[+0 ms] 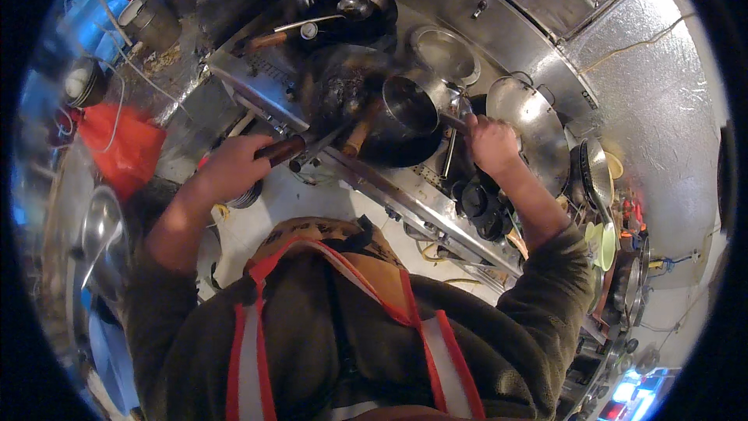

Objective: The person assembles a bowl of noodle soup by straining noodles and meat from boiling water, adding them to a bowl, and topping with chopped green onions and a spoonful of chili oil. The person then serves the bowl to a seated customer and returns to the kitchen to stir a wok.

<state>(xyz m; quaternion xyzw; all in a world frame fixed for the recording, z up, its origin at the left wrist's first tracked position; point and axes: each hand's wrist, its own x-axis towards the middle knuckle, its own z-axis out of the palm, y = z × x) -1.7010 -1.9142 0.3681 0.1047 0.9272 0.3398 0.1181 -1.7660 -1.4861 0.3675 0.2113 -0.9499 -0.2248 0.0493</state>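
Observation:
My left hand (236, 164) grips the dark wooden handle (281, 150) of a utensil. Its metal shank runs toward a blackened wok (345, 85) on the range, and the working end cannot be made out. My right hand (494, 143) is closed around the handle (453, 121) of a metal saucepan (429, 90). The saucepan is tipped on its side over the wok, with its dark inside facing left. A lighter wooden handle (357, 137) lies between the two, pointing toward me; what it belongs to is unclear.
Behind stands another dark wok (380, 11) with a ladle (353, 7) in it. A metal bowl (445, 55) and a large two-handled wok (529, 123) are to the right. The range's steel front edge (385, 178) crosses before me. A red plastic bag (123, 143) hangs at left.

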